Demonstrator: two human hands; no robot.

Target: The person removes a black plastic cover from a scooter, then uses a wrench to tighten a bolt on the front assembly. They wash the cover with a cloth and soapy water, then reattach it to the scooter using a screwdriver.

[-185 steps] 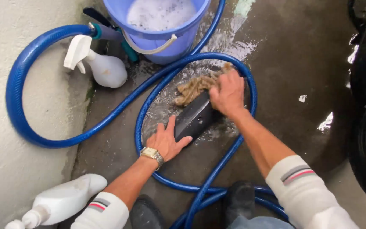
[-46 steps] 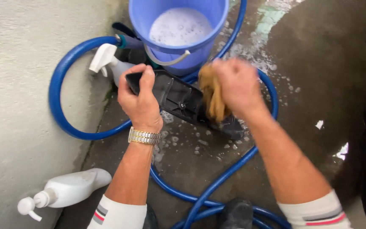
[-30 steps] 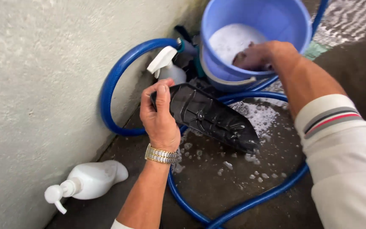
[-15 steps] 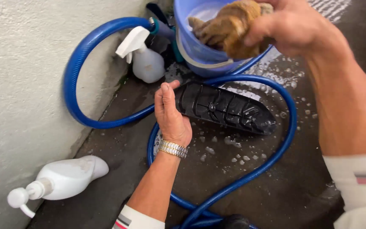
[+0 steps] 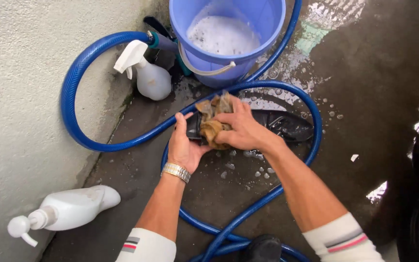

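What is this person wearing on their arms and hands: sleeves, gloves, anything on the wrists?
Both hands are bare, with no gloves. The left hand has a silver metal-link watch on its wrist; the right hand shows nothing on its wrist. Both forearms are bare up to white sleeves pushed toward the elbows: the left sleeve has a small striped mark, and the right sleeve has a dark and red stripe band.

Wet, soap-flecked concrete floor (image 5: 355,87) meets a rough pale plaster wall (image 5: 20,97) under flat daylight.

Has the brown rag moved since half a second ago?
Yes. The right hand has brought the brown rag down from over the blue plastic bucket onto the black part.
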